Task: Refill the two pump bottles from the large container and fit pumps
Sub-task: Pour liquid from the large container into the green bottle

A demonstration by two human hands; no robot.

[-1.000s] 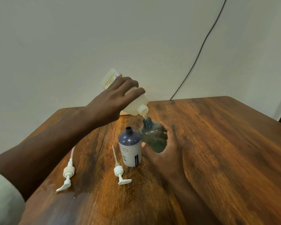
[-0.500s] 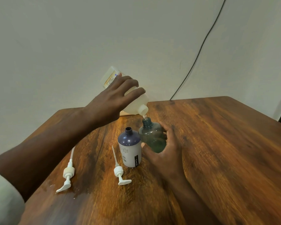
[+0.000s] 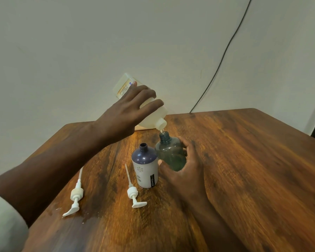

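My left hand [image 3: 129, 110] grips the large pale container [image 3: 154, 117], tipped mouth-down, and a thin clear stream runs from its spout into the neck of a translucent green bottle [image 3: 169, 151]. My right hand [image 3: 185, 166] holds that green bottle, tilted toward the spout, just above the table. A white bottle with a dark blue shoulder [image 3: 145, 168] stands open-necked right beside it. Two white pumps lie on the wood: one [image 3: 132, 192] in front of the white bottle, the other [image 3: 75, 196] further left.
The wooden table [image 3: 244, 170] stretches wide to the right. A small wet patch [image 3: 87, 218] lies near the left pump. A black cable [image 3: 220, 66] runs down the wall behind the table's far edge.
The large container's rear end has risen slightly, steepening the tilt. Both hands and the bottles have otherwise stayed in place.
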